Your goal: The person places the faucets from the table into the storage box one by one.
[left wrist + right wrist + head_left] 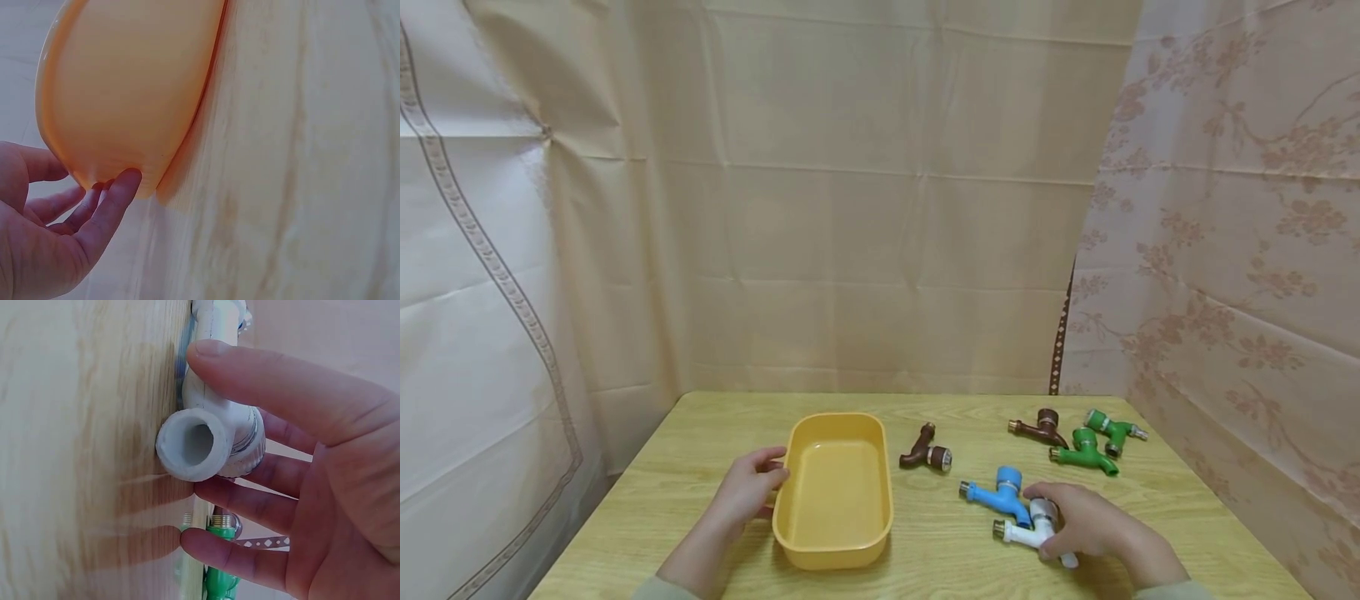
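Note:
In the head view my right hand (1093,523) holds a white faucet (1021,534) at the near right of the table. The right wrist view shows the thumb lying along the body of the white faucet (209,394), its spout toward the camera, with fingers on the far side. A blue faucet (996,497) lies right beside it. My left hand (741,493) is at the left side of a yellow plastic basin (833,560). Its relaxed fingers touch the outer wall of the basin (131,81) in the left wrist view.
A brown faucet (917,454) lies right of the basin. Another brown faucet (1037,429) and two green faucets, one nearer (1086,457) and one farther (1116,431), form a group at the back right. Curtains hang behind the wooden table (955,558) and along both sides.

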Available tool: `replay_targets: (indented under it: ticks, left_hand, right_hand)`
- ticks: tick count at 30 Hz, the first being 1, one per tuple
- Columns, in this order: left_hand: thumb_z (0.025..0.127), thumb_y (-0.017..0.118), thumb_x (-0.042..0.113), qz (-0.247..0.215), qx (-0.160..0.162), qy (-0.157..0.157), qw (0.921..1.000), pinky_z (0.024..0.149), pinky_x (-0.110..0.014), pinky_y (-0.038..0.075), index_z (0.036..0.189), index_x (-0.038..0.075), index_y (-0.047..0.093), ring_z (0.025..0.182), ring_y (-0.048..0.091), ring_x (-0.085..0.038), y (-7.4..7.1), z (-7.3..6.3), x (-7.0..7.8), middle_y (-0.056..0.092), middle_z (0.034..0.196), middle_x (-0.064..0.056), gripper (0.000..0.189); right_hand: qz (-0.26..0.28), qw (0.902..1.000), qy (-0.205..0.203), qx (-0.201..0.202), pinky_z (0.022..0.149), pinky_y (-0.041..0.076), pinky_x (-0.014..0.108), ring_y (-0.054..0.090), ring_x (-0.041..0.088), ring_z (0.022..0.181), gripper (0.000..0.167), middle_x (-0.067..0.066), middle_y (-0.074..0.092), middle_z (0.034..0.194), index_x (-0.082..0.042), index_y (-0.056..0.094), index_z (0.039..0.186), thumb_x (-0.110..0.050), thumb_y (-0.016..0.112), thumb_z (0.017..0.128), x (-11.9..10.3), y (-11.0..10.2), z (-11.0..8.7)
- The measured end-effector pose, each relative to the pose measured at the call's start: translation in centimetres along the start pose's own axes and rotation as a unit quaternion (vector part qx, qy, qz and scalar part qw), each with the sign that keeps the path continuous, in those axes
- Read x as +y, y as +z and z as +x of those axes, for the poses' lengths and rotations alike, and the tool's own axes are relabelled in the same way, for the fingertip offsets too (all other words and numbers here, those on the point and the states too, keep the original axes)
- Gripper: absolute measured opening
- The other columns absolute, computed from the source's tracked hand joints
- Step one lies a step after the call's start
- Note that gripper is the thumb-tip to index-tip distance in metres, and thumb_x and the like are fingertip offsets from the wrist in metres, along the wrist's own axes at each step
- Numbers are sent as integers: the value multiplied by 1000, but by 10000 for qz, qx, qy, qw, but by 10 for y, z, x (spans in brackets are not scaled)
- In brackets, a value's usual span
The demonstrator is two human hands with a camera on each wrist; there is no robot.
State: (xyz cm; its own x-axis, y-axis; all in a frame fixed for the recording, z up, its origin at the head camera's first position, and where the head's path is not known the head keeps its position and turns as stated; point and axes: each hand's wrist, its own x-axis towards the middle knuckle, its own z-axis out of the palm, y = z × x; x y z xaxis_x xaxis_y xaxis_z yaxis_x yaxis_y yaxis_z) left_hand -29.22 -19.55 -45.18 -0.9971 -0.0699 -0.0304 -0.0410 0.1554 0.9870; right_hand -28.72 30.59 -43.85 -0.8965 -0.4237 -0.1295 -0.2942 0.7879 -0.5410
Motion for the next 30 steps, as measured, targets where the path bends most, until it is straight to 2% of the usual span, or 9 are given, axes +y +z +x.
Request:
replay_targets:
  ticks: [4,10,14,19,24,30]
  left_hand:
    - [97,60,3,20,31,-46,10000,63,-49,63,142,-5,53,94,64,-29,0,-1,0,57,116,-20,46]
    - [96,60,3,39,26,-31,10000,63,-49,63,141,-5,53,94,64,-29,0,-1,1,57,116,-21,46]
    - [96,61,4,29,27,-33,10000,63,-49,63,141,-5,54,95,64,-30,0,-1,2,58,117,-21,46]
    - [97,61,5,48,17,-17,10000,63,-49,63,141,-4,54,95,64,-29,0,0,2,57,119,-22,46]
    - [97,61,4,64,21,-50,10000,64,-48,63,141,-4,54,97,64,-31,-1,-1,2,57,120,-22,46]
    - [97,61,5,79,-11,-59,10000,64,-49,63,142,-4,52,98,64,-32,0,-1,3,57,122,-23,47]
  right_hand:
    - [-210,9998,-27,47,98,46,66,57,38,119,71,10,63,130,-10,64,133,-29,93,71,-1,1,0]
    - [-445,9988,-162,99,95,50,61,59,35,116,73,9,64,128,-3,62,134,-28,91,72,0,0,-2]
    - [-306,9994,-130,55,85,53,49,58,25,102,75,6,65,123,-1,60,136,-30,90,73,1,-3,-3]
    - [-117,9999,-84,24,70,46,36,51,22,86,76,2,63,107,1,58,138,-29,89,75,2,-6,-3]
    - [-200,9995,-160,157,68,47,31,53,19,85,77,1,64,108,2,57,139,-30,88,76,4,-8,-2]
    - [-377,9985,-97,375,71,49,32,54,17,90,76,1,66,113,0,59,137,-32,89,75,4,-9,-2]
